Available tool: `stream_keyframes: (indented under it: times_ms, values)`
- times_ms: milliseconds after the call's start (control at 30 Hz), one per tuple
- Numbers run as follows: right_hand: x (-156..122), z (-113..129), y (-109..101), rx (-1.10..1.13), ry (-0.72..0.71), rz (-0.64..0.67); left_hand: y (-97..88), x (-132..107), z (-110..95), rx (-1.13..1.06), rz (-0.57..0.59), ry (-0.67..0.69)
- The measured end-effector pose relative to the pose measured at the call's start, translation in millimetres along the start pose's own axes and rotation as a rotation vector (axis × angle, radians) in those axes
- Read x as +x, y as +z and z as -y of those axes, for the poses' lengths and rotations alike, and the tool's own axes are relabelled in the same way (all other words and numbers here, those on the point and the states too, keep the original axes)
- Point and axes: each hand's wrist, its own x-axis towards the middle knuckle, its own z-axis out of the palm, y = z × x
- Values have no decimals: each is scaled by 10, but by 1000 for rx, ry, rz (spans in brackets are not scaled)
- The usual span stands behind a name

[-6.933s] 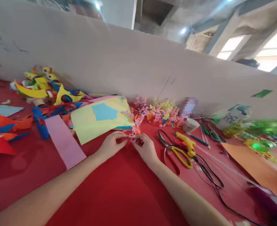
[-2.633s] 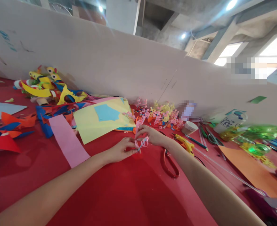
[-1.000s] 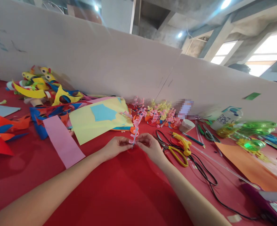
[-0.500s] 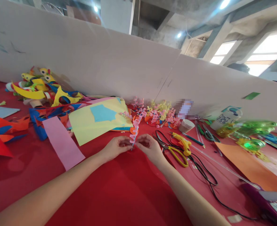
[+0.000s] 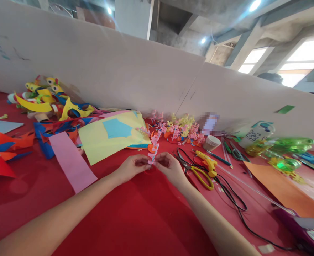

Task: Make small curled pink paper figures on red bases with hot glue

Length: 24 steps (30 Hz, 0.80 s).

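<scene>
A pink paper spiral (image 5: pixel 153 152) wound round a thin bluish stem stands nearly upright between my hands. My left hand (image 5: pixel 130 168) pinches near its lower end with thumb and fingertips. From the other side my right hand (image 5: pixel 171 168) closes its fingertips on the same low part. Very little of the stem shows below the coils, and the exact contact is partly hidden by the fingers. Just behind the spiral's top, several similar pink and yellow curly paper pieces (image 5: pixel 187 128) stand close together.
Right of my hands lie yellow-handled scissors (image 5: pixel 202 177), a yellow glue gun (image 5: pixel 208 163) with black cord, and a paper cup (image 5: pixel 212 143). On the left are yellow paper (image 5: pixel 93 145), a pink paper strip (image 5: pixel 73 163) and cut-paper crafts (image 5: pixel 47 97). A white partition (image 5: pixel 119 71) closes off the back.
The pink spiral has slid slightly down the stem toward my fingertips, and less stem shows beneath it. Both hands stay in nearly the same place.
</scene>
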Motion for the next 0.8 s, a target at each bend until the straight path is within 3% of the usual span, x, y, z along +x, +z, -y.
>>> stream_keyframes:
  times_ms: [233,500,800]
  values:
    - [-14,25,-103,-186,-76,46,-5,-7,-35,49,-62,5]
    - [-32,152,-198,-416,-68,74,11,5,-23,95,-162,37]
    - [-7,60,-124,-421,-88,63,45,-10,-51,263,-291,155]
